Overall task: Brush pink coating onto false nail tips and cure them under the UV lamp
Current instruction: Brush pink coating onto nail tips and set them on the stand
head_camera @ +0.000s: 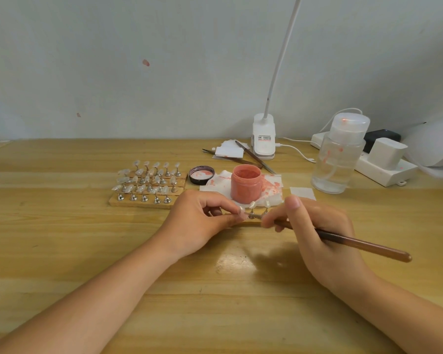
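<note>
Fingers point(237, 213) of the left hand point(202, 221) pinch a small silver stand carrying a clear false nail tip point(252, 210) near the middle of the wooden table point(62, 238), while the right hand point(317, 226) grips a long brown wooden brush point(356, 243), its tip end meeting that stand. Just beyond them an open jar of pink coating point(246, 183) sits on a stained white tissue point(273, 186), its black lid point(201, 175) just left. Farther left, a wooden board of clear nail tips on silver stands point(146, 182) waits, and the white UV lamp point(435, 146) sits at the far right.

Table point(62, 226): pale wood, smooth, faint sheen. Brush handle point(363, 245): glossy brown wood. Nail stands point(143, 198): shiny metal. Pink jar point(246, 185): matt plastic. Bottle point(338, 162): clear plastic.
</note>
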{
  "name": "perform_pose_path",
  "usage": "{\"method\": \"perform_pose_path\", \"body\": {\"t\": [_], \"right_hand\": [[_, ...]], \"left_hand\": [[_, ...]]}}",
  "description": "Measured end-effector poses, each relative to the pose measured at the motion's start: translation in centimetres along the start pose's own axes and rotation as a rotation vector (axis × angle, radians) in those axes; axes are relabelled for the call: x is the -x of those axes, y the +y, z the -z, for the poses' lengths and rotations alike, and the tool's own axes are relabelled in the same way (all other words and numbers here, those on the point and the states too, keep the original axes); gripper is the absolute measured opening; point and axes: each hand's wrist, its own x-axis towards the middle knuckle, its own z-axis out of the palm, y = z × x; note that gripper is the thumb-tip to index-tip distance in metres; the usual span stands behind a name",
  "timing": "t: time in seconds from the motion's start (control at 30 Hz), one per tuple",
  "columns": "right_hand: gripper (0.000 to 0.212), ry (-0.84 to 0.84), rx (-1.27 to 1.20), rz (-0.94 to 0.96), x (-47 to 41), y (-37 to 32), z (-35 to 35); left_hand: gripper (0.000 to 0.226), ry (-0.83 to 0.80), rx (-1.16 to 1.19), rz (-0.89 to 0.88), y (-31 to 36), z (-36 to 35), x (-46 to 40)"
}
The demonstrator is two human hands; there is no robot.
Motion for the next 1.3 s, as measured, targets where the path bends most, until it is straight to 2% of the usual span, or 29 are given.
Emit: {"method": "perform_pose_path", "body": {"t": [0.07, 0.2, 0.33, 0.47, 0.57, 0.67, 0.83, 0.97, 1.1, 1.23, 1.3], "right_hand": [[0.039, -0.015, 0.015, -0.022, -0.14, 0.00, -0.06], [0.045, -0.008, -0.037, -0.046, 0.05, 0.11, -0.01], [0.043, -0.012, 0.026, -0.038, -0.09, 0.16, -0.05], [0.053, -0.007, -0.048, -0.063, 0.00, 0.17, -0.04], [0.040, -0.008, 0.028, -0.029, -0.12, 0.12, -0.07], [0.041, -0.023, -0.020, -0.083, -0.02, 0.19, -0.04], [0.036, -0.015, 0.045, -0.009, -0.16, 0.09, -0.10], [0.049, -0.011, -0.026, -0.053, 0.07, 0.32, 0.01], [0.040, -0.021, 0.043, -0.004, -0.11, 0.19, -0.07], [0.052, -0.013, -0.018, -0.042, -0.01, 0.27, -0.04], [0.047, -0.014, 0.029, 0.000, -0.05, 0.18, -0.04]], "left_hand": [[0.017, 0.004, 0.004, -0.001, 0.05, 0.00, -0.01], [0.022, -0.007, -0.006, -0.013, 0.15, 0.00, 0.05], [0.023, -0.010, -0.010, -0.010, 0.16, 0.06, 0.05], [0.024, -0.025, -0.025, -0.023, 0.22, 0.06, 0.03], [0.026, -0.019, -0.027, -0.036, 0.22, 0.07, 0.03], [0.024, -0.030, -0.062, -0.052, 0.22, 0.14, 0.04], [0.024, -0.024, -0.066, -0.043, 0.15, 0.19, 0.03], [0.021, -0.037, -0.071, -0.029, 0.16, 0.21, 0.04], [0.021, -0.034, -0.074, -0.016, 0.19, 0.25, 0.01], [0.022, -0.045, -0.077, -0.010, 0.18, 0.29, 0.03], [0.021, -0.047, -0.082, -0.003, 0.19, 0.29, 0.00]]}}
